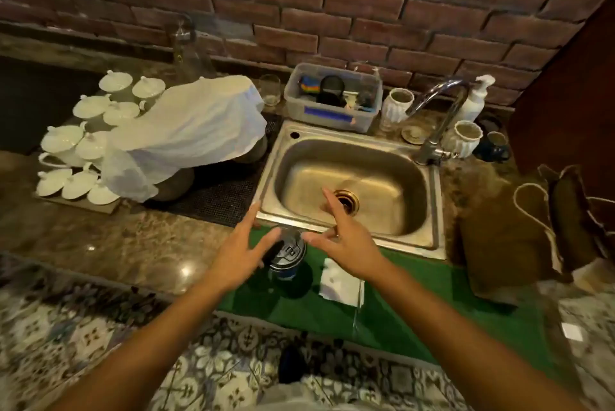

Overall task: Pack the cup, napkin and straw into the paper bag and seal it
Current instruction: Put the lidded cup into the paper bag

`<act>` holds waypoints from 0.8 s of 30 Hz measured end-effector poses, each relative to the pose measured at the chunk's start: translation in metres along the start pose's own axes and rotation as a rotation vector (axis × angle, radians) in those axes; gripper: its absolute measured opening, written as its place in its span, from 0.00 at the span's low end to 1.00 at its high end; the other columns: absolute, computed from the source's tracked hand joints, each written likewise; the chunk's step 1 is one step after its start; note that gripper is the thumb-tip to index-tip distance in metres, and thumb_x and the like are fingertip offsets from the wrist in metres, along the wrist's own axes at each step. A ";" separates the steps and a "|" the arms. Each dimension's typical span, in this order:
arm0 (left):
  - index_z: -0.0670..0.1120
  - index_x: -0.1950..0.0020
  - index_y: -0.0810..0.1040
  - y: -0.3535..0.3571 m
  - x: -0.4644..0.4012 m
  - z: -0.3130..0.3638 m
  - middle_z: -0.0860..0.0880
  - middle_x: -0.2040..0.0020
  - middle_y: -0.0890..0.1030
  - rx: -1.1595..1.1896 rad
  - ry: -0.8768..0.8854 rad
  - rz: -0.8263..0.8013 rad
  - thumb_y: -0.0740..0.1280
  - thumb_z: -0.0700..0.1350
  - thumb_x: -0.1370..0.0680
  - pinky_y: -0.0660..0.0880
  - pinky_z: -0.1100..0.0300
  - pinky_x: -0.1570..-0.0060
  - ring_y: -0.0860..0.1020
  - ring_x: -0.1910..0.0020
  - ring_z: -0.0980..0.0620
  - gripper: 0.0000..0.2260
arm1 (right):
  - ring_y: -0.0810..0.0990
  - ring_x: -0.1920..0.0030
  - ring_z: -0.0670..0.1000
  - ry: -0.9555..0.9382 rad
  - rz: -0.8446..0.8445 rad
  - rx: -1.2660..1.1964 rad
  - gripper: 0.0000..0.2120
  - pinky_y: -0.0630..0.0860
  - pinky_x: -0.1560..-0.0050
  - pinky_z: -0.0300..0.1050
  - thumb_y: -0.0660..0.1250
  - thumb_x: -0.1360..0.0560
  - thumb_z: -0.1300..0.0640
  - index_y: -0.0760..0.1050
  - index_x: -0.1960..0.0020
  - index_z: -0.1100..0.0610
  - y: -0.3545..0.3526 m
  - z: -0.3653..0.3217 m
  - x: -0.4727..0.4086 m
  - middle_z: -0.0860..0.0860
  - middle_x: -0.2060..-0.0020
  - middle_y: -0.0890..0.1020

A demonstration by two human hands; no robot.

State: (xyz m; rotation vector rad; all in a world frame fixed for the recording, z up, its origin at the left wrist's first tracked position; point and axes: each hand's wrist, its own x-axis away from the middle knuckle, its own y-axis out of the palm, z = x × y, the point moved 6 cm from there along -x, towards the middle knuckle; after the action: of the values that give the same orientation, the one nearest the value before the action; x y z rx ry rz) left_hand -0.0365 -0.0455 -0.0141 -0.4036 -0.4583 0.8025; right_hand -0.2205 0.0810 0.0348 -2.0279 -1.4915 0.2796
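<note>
A dark cup with a black lid (289,252) stands upright on the green mat (416,304) in front of the sink. My left hand (239,252) hovers just left of the cup, fingers spread, fingertips near its lid. My right hand (342,241) is just right of the cup, fingers spread, holding nothing. A white napkin (339,284) lies flat on the mat under my right wrist. A thin clear straw (358,307) lies along the napkin's right edge. The brown paper bag (506,244) with rope handles lies on the counter at the right.
A steel sink (352,191) with a tap (439,111) is straight ahead. White lidded bowls (80,151) and a white cloth (186,131) fill the left counter. A plastic tub (332,98), jars and a soap bottle (474,99) line the brick wall.
</note>
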 end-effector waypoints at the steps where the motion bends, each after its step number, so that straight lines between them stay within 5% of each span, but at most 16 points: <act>1: 0.63 0.21 0.59 0.004 0.001 -0.003 0.48 0.32 0.76 0.095 -0.043 -0.027 0.65 0.70 0.26 0.83 0.49 0.58 0.85 0.53 0.46 0.35 | 0.85 0.51 0.44 0.037 -0.027 -0.036 0.47 0.81 0.42 0.51 0.69 0.29 0.31 0.45 0.20 0.36 0.011 0.004 -0.001 0.49 0.25 0.72; 4: 0.58 0.27 0.70 0.018 0.005 -0.006 0.46 0.37 0.79 0.127 -0.098 -0.097 0.64 0.60 0.20 0.79 0.56 0.70 0.85 0.63 0.49 0.21 | 0.87 0.52 0.48 0.165 -0.084 -0.174 0.45 0.84 0.47 0.56 0.70 0.30 0.30 0.50 0.21 0.34 0.039 0.015 0.004 0.48 0.29 0.75; 10: 0.52 0.31 0.76 0.024 0.013 0.005 0.48 0.49 0.85 0.258 -0.152 -0.095 0.65 0.53 0.18 0.82 0.56 0.65 0.84 0.66 0.53 0.16 | 0.87 0.57 0.47 0.284 -0.057 -0.462 0.26 0.86 0.54 0.55 0.70 0.21 0.49 0.66 0.25 0.41 0.058 0.015 0.009 0.50 0.34 0.77; 15: 0.56 0.39 0.79 0.020 0.016 0.035 0.46 0.55 0.86 0.331 -0.094 -0.087 0.65 0.53 0.18 0.79 0.51 0.64 0.82 0.68 0.48 0.09 | 0.88 0.56 0.54 0.267 0.026 -0.544 0.24 0.86 0.57 0.54 0.71 0.21 0.51 0.71 0.26 0.43 0.030 0.008 0.015 0.51 0.33 0.78; 18: 0.53 0.35 0.78 0.021 0.016 0.072 0.49 0.51 0.86 0.329 -0.025 -0.118 0.64 0.56 0.19 0.81 0.54 0.64 0.84 0.63 0.48 0.15 | 0.89 0.58 0.56 0.240 0.124 -0.568 0.22 0.85 0.60 0.52 0.70 0.21 0.51 0.72 0.28 0.43 -0.006 -0.001 0.028 0.51 0.35 0.79; 20: 0.55 0.34 0.76 0.025 0.016 0.099 0.52 0.45 0.83 0.297 0.059 -0.115 0.63 0.60 0.21 0.78 0.64 0.62 0.82 0.57 0.53 0.18 | 0.88 0.60 0.56 0.227 0.214 -0.574 0.20 0.85 0.62 0.50 0.70 0.20 0.53 0.74 0.29 0.44 -0.031 -0.009 0.043 0.49 0.36 0.80; 24: 0.66 0.41 0.75 0.052 0.019 0.157 0.61 0.43 0.80 0.329 0.170 -0.204 0.60 0.63 0.23 0.75 0.68 0.53 0.80 0.46 0.63 0.12 | 0.87 0.62 0.50 0.221 0.385 -0.581 0.18 0.82 0.67 0.46 0.70 0.20 0.54 0.76 0.31 0.46 -0.078 -0.011 0.076 0.48 0.40 0.83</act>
State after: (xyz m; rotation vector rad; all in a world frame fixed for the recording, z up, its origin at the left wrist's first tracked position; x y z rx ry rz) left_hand -0.1395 0.0286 0.0942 -0.1146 -0.1988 0.6253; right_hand -0.2503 0.1621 0.1022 -2.7006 -1.1168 -0.2578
